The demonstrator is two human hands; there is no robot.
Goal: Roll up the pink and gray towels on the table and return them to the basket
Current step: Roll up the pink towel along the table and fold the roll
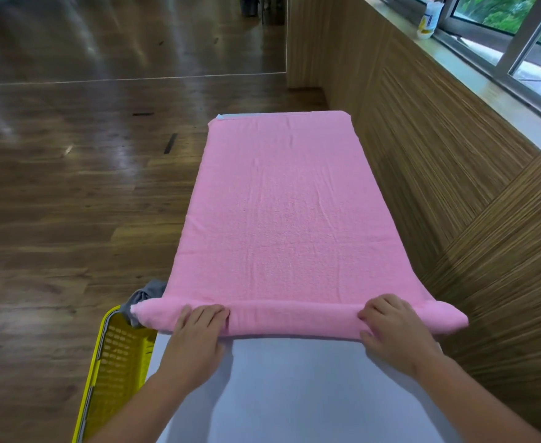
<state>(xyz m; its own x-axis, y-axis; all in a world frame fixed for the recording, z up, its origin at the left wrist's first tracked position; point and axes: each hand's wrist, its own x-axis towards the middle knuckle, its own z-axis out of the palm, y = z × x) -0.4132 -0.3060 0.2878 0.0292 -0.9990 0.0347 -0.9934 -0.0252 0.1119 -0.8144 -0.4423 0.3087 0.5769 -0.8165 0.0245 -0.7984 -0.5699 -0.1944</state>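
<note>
**Pink roll just started**

Basket (pixel 112 362) at 8 o'clock beside table (pixel 278 394), handy for returns. Left hand (pixel 199 327) and right hand (pixel 390 327) well apart, fingers curled over pink towel (pixel 282 219) roll for even tension. Gray towel (pixel 148 295) bunched at 9. Unrolled rest toward 12.

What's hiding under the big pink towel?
The pale table, bare at its near end. A gray towel peeks out beside the pink towel's rolled end. Anything else beneath is covered.
</note>
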